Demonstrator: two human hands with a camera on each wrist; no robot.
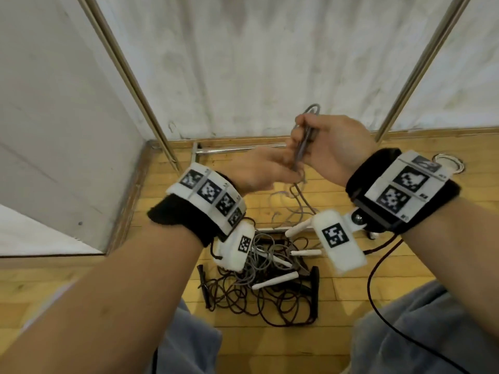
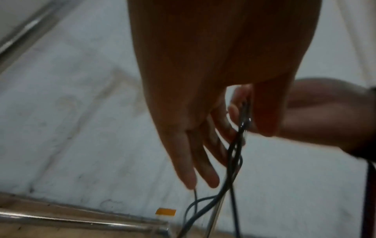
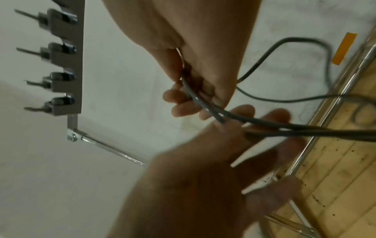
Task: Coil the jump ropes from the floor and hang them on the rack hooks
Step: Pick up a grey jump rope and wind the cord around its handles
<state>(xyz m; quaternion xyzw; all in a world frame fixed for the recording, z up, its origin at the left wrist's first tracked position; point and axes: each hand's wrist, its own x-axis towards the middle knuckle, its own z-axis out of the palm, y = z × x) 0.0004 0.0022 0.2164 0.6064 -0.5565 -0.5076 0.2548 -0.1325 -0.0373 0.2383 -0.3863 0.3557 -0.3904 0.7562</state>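
Observation:
My right hand (image 1: 305, 136) is held up in front of me and grips a bundle of grey jump rope (image 1: 313, 109); a loop sticks out above the fist. In the right wrist view its curled fingers (image 3: 179, 99) wrap the grey strands (image 3: 264, 122). My left hand (image 1: 283, 168) is just below it, with straight fingers (image 2: 189, 169) lying along the hanging strands (image 2: 234, 154). The rest of that rope trails down to the floor. A tangled pile of ropes (image 1: 243, 295) with white handles (image 1: 275, 281) and black handles (image 1: 314, 279) lies on the wooden floor between my knees.
A row of rack hooks (image 3: 59, 77) on a grey bar shows high up in the right wrist view. Two slanted metal rack poles (image 1: 135, 85) (image 1: 421, 68) and a base bar (image 1: 237, 150) stand against the white wall. A round floor fitting (image 1: 448, 163) sits at right.

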